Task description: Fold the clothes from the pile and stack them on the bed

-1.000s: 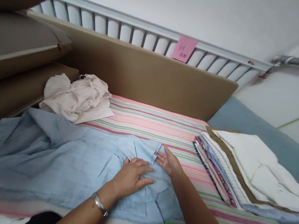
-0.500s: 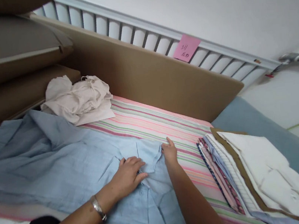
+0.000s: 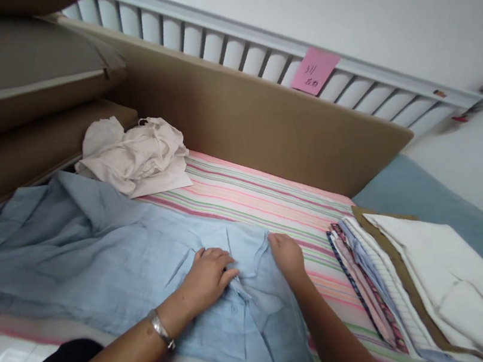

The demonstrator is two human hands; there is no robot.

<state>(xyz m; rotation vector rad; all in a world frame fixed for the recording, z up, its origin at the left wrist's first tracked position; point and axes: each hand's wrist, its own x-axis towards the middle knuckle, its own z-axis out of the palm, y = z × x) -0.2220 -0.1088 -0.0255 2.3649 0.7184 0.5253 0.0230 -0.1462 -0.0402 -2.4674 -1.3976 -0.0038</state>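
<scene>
A light blue shirt [image 3: 118, 266] is spread over a striped cloth, its body reaching to the left and its buttoned front toward the right. On its front rests my left hand [image 3: 212, 273], fingers together and thumb apart, palm down on the fabric. My right hand [image 3: 286, 253] is closed at the shirt's upper right edge, pinching the fabric there. Its fingertips are partly hidden. A silver bracelet [image 3: 159, 329] circles my left wrist.
Folded garments [image 3: 437, 278] lie in an overlapping row at right, a white one on top. Crumpled cream cloth [image 3: 133, 155] sits behind the shirt. A brown board [image 3: 249, 113] leans against a white radiator [image 3: 217, 51] bearing a pink note [image 3: 314, 70]. Brown padded panels [image 3: 31, 109] are stacked at left.
The fingers of my right hand have gone from partly extended to closed on the shirt's edge. My left hand stays on the front. The view has shifted slightly.
</scene>
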